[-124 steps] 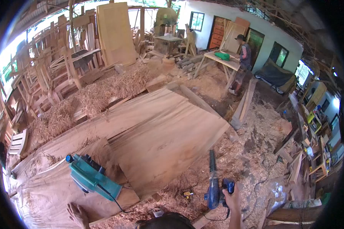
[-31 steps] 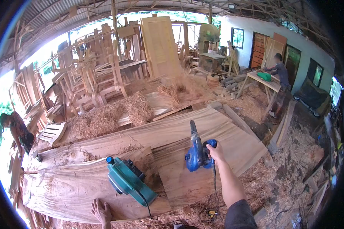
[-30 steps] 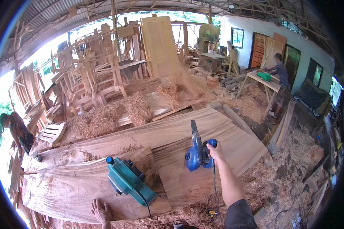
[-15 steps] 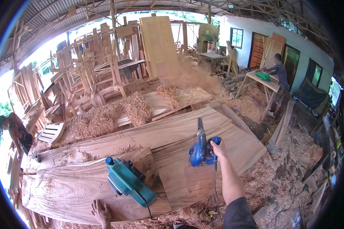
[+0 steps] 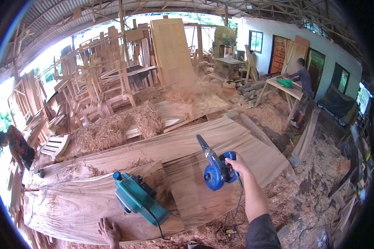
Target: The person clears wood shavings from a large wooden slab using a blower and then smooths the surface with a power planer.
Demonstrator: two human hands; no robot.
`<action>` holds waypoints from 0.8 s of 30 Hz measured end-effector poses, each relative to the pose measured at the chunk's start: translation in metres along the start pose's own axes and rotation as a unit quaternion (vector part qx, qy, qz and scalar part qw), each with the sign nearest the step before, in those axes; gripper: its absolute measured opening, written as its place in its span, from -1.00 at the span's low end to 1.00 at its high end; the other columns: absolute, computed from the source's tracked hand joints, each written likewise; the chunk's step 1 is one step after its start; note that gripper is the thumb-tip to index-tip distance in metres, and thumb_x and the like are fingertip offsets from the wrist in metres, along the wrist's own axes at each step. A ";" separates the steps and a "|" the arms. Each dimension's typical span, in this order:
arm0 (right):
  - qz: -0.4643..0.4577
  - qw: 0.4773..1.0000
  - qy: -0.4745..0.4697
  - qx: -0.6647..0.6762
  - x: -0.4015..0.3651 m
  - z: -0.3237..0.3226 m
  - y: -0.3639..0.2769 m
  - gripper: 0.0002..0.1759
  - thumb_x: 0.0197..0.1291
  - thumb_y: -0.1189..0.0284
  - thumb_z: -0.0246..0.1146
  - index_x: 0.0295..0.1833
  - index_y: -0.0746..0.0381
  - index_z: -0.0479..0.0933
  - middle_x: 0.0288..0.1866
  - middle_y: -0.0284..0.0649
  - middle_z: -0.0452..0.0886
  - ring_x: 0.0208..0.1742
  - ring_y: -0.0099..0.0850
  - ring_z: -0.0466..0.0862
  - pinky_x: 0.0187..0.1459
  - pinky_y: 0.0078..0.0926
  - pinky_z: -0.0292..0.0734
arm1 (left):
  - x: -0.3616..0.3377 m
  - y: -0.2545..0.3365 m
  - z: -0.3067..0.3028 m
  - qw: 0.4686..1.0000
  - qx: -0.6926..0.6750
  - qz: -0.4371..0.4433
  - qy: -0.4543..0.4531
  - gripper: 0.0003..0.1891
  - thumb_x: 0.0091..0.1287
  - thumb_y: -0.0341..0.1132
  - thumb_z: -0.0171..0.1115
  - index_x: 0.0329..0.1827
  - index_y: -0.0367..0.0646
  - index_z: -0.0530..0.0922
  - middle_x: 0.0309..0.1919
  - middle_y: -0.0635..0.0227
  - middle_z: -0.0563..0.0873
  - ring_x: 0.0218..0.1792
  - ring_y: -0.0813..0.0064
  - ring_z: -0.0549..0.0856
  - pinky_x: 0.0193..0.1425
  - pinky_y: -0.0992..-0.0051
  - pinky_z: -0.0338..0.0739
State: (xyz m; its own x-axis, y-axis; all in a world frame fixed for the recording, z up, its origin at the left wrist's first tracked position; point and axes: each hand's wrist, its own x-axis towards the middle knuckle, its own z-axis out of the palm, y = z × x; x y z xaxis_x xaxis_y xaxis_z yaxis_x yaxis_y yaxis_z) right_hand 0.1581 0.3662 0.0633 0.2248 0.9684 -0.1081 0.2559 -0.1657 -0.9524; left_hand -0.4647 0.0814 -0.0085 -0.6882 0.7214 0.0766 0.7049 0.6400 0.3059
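Observation:
My right hand (image 5: 238,163) grips the handle of a blue blower (image 5: 215,176), held above the wide wooden slab (image 5: 253,145). The blower's dark nozzle points away from me and to the left. A cord hangs down from its handle. My left hand (image 5: 109,231) rests flat on the near edge of the slab, fingers spread, holding nothing. Between my hands a teal electric planer (image 5: 140,197) lies on the wood, its black cord running over the near edge. Shavings and dust lie about the planer.
Heaped shavings (image 5: 129,120) cover boards beyond the slab. Wooden frames and a door panel (image 5: 170,50) stand behind. One person (image 5: 16,145) bends at the far left; another (image 5: 303,81) stands at a table (image 5: 284,87) with green cloth. Sawdust and planks cover the floor at right.
The blower has swung its nozzle to the left and come slightly nearer me. The dust cloud at the back has thinned and shifted. My left hand and the planer have hardly moved.

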 end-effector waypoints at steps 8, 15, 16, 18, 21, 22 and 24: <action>0.039 0.998 0.043 0.006 -0.010 0.007 -0.011 -0.65 0.34 0.37 0.40 0.17 0.20 0.53 -0.30 -0.27 0.65 -0.51 -0.49 0.58 -0.58 -0.46 0.51 | -0.001 0.002 -0.002 1.000 -0.004 -0.003 -0.001 -0.34 0.46 -0.01 0.19 0.57 -0.11 0.39 0.63 0.21 0.32 0.67 0.05 0.17 0.67 -0.13 -0.04; 0.027 0.988 0.146 0.029 -0.017 0.022 -0.006 -0.64 0.34 0.37 0.39 0.16 0.22 0.50 -0.32 -0.24 0.64 -0.60 -0.47 0.56 -0.62 -0.43 0.49 | -0.001 -0.001 0.001 1.000 -0.009 -0.002 0.006 -0.32 0.44 0.00 0.21 0.56 -0.13 0.41 0.62 0.19 0.34 0.66 0.08 0.18 0.68 -0.09 -0.04; 0.026 0.987 0.152 0.035 -0.019 0.023 -0.006 -0.64 0.34 0.36 0.40 0.16 0.22 0.50 -0.33 -0.24 0.63 -0.61 -0.47 0.56 -0.62 -0.43 0.49 | -0.001 -0.002 0.002 1.000 -0.007 0.000 0.006 -0.33 0.44 0.00 0.22 0.55 -0.14 0.42 0.62 0.18 0.34 0.66 0.08 0.18 0.68 -0.09 -0.04; 0.026 0.985 0.168 0.040 -0.022 0.027 -0.006 -0.63 0.34 0.36 0.40 0.16 0.22 0.49 -0.34 -0.24 0.62 -0.63 -0.47 0.55 -0.62 -0.44 0.48 | -0.001 -0.001 0.002 1.000 -0.005 -0.002 0.007 -0.33 0.44 0.00 0.21 0.55 -0.14 0.42 0.62 0.18 0.34 0.66 0.07 0.18 0.68 -0.09 -0.03; 0.027 0.979 0.195 0.046 -0.025 0.032 -0.006 -0.62 0.34 0.35 0.40 0.17 0.22 0.48 -0.35 -0.25 0.61 -0.63 -0.47 0.55 -0.63 -0.45 0.47 | -0.001 0.000 0.001 1.000 -0.011 -0.006 0.007 -0.33 0.44 0.00 0.21 0.55 -0.14 0.42 0.62 0.17 0.34 0.66 0.07 0.18 0.68 -0.09 -0.04; 0.025 0.978 0.199 0.054 -0.029 0.033 -0.008 -0.62 0.35 0.34 0.40 0.17 0.22 0.48 -0.35 -0.25 0.61 -0.63 -0.48 0.55 -0.63 -0.45 0.47 | -0.001 0.001 0.000 1.000 -0.015 -0.007 0.007 -0.33 0.44 0.01 0.21 0.55 -0.14 0.42 0.62 0.17 0.34 0.66 0.07 0.18 0.68 -0.09 -0.04; 0.023 0.983 0.169 0.062 -0.028 0.030 -0.006 -0.62 0.34 0.34 0.40 0.16 0.22 0.49 -0.34 -0.27 0.62 -0.59 -0.49 0.57 -0.61 -0.46 0.48 | -0.001 0.000 0.001 1.000 -0.016 -0.001 0.006 -0.33 0.44 0.00 0.21 0.55 -0.15 0.42 0.62 0.17 0.34 0.66 0.07 0.17 0.68 -0.09 -0.04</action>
State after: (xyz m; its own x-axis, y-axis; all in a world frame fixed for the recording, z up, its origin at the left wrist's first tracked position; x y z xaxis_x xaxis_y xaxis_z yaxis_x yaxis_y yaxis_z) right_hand 0.1224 0.3458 0.0634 0.5382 0.8398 -0.0716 0.1267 -0.1645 -0.9782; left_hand -0.4638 0.0810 -0.0099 -0.6923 0.7164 0.0867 0.6973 0.6333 0.3356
